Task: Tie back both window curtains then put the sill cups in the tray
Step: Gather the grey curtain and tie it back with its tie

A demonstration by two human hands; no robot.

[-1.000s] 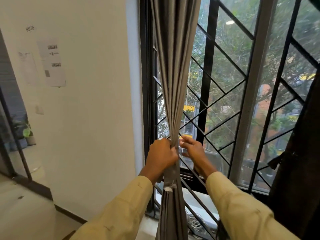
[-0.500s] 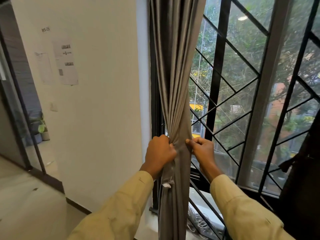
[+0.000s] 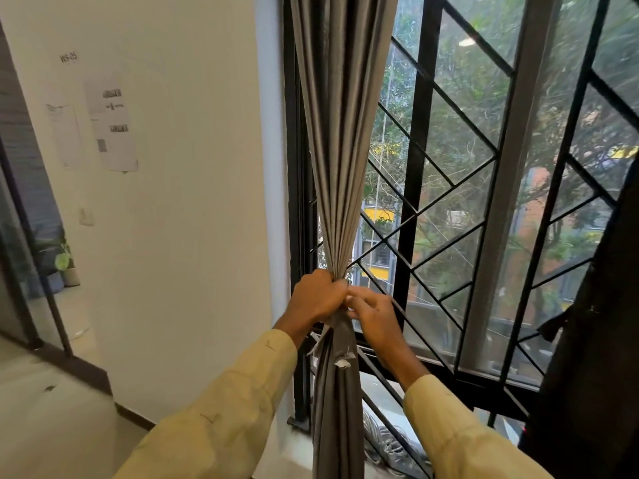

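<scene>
**A:** In the head view, where is your curtain?

**B:** The grey curtain (image 3: 340,167) hangs in front of the left end of the window grille (image 3: 413,167), bunched to a narrow neck. Your left hand (image 3: 318,297) is fisted round that neck. Your right hand (image 3: 375,314) meets it there, fingertips curled in and pinching the same bunch. A dark curtain (image 3: 594,340) hangs at the grille's right end.

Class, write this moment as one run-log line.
step: tie back grey curtain | left hand: grips its gather | right hand: pinches same gather | status: unfinished
</scene>
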